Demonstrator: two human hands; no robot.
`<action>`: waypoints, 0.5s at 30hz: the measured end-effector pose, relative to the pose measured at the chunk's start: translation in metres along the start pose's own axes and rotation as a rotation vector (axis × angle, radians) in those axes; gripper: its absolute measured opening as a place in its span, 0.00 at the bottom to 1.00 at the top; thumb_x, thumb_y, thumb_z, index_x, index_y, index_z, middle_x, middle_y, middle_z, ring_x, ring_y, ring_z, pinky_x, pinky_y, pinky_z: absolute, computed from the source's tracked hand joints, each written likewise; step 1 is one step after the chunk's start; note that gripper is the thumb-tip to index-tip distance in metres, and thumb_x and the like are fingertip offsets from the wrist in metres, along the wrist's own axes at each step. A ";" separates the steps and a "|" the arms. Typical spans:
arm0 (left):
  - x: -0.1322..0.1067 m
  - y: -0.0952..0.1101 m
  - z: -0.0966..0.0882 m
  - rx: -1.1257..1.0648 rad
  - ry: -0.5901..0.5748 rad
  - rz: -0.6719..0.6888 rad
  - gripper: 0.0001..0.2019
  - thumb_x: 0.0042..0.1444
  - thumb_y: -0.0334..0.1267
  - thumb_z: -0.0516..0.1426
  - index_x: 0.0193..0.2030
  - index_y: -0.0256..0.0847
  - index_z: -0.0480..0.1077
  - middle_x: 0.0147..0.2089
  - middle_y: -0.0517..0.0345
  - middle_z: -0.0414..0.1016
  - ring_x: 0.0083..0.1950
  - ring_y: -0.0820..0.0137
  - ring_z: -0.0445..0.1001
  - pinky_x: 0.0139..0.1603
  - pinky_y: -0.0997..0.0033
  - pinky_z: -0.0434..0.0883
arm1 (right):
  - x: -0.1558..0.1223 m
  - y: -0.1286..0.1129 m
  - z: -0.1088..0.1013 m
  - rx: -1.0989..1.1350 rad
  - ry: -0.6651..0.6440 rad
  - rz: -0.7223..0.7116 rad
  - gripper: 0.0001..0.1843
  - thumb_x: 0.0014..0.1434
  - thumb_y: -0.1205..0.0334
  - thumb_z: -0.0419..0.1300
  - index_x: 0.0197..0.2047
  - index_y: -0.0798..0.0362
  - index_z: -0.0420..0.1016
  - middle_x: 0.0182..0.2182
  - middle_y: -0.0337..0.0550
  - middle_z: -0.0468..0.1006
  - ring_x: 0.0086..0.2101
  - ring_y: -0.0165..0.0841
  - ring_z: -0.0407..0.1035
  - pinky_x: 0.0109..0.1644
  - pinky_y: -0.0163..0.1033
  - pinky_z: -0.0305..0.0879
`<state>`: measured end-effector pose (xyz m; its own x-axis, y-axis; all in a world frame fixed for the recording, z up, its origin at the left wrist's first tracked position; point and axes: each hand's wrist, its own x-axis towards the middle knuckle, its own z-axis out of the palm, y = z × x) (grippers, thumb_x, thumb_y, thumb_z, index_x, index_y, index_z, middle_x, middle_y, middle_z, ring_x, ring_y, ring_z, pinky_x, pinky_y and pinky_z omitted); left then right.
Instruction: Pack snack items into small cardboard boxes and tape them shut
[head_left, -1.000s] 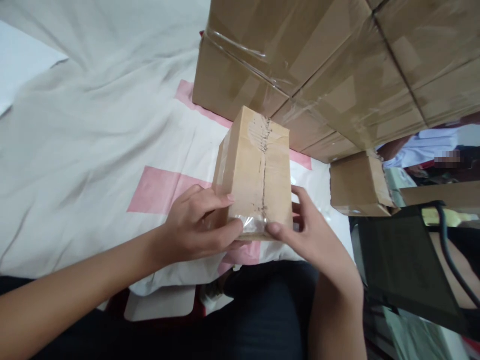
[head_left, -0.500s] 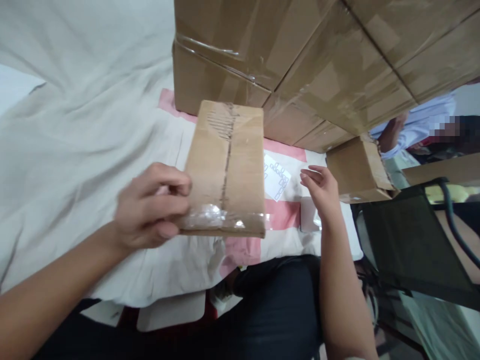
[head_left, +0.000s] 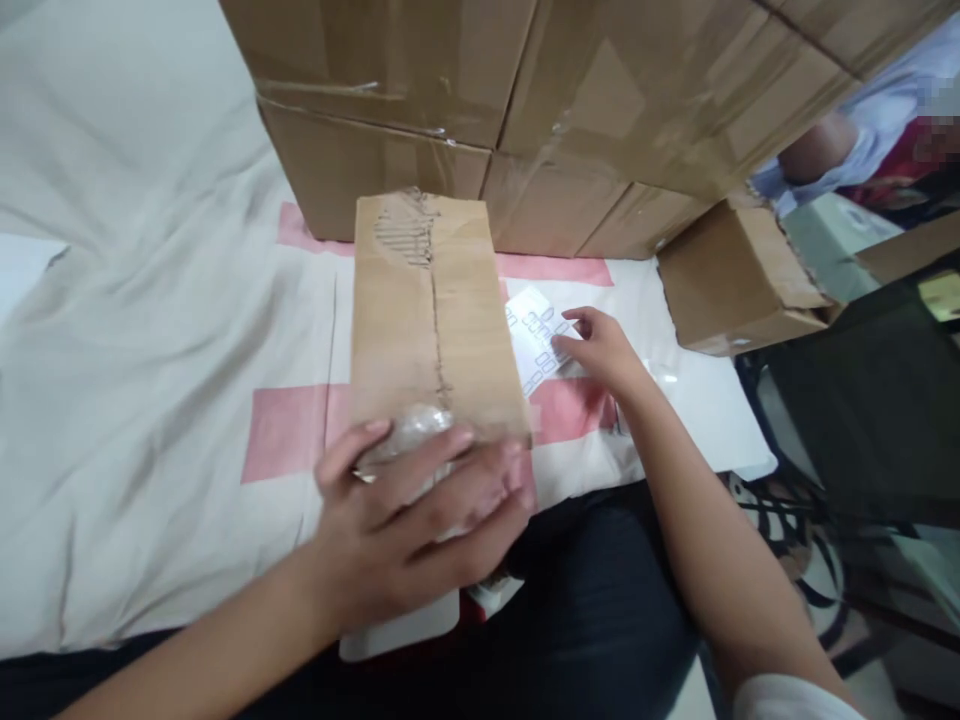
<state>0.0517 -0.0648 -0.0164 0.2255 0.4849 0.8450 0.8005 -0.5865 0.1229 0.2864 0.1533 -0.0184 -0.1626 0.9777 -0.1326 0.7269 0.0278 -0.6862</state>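
Observation:
A taped cardboard box [head_left: 397, 330] lies in front of me on a cream and pink cloth, with a dark scrawled line down its top and shiny clear tape at its near end. My left hand [head_left: 427, 515] rests against that near end, fingers spread across its edge and not wrapped round it. To the right of the box is a white sheet [head_left: 534, 340] printed with small blue outlined shapes, its left side partly covered by the box. My right hand [head_left: 600, 345] is at the sheet's right side, thumb and fingers apart; whether they touch it I cannot tell.
Large taped cartons [head_left: 570, 110] form a wall behind the box. An open-ended carton [head_left: 739, 280] stands at the right, beside a dark chair back [head_left: 847, 400]. Another person's arm [head_left: 821, 150] shows at upper right. The cream cloth [head_left: 172, 350] spreads left.
My left hand has gone from gripping the box's left side to lying at its near end. The box sits lower and further left in view. My right hand has moved left to the sheet.

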 end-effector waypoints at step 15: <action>-0.027 -0.067 -0.004 0.065 0.124 -0.176 0.25 0.41 0.45 0.74 0.38 0.47 0.64 0.41 0.56 0.66 0.47 0.61 0.66 0.46 0.54 0.69 | -0.036 -0.018 -0.013 0.591 -0.232 -0.084 0.17 0.52 0.62 0.69 0.45 0.51 0.75 0.31 0.38 0.80 0.25 0.31 0.75 0.33 0.38 0.73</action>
<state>-0.0103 -0.0409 -0.0454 0.0125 0.4897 0.8718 0.8567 -0.4549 0.2433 0.2881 0.1201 0.0078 -0.3909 0.9051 -0.1673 0.2254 -0.0821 -0.9708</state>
